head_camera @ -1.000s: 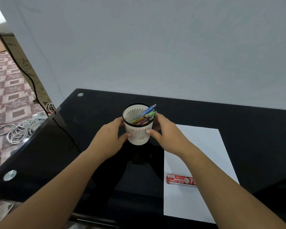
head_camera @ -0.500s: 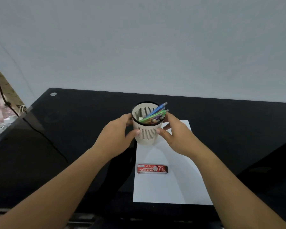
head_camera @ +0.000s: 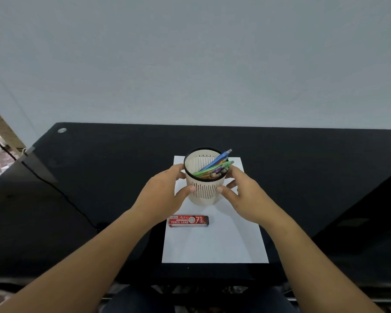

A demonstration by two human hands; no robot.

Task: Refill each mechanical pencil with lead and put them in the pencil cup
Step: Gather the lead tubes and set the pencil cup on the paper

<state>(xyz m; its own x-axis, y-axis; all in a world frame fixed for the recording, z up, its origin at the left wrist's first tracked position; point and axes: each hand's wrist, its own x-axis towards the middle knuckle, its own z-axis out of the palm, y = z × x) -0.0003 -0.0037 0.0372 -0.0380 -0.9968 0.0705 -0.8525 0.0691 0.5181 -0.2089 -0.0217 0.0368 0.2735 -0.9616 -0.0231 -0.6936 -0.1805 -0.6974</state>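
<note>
**A:** Where's the cup?

**B:** The cream slotted plastic pencil cup (head_camera: 204,190) with a black rim is upright over the far half of a white paper sheet (head_camera: 212,245) on the glossy black table (head_camera: 99,166). I cannot tell whether its base touches the sheet.

**A:** And the hands?

**B:** All 2 are on it. The left hand (head_camera: 160,195) wraps its left side, thumb on the near wall and fingers round the back. The right hand (head_camera: 246,195) mirrors that on the right side. Each clasps the cup.

**A:** The pencils?

**B:** A bundle of coloured mechanical pencils (head_camera: 215,169) leans inside against the right rim, 1 blue one reaching highest.

**A:** The lead?

**B:** A flat red pencil lead box (head_camera: 188,220) lies on the sheet, on the near side of the cup and close by the left wrist. Neither hand holds it.
</note>
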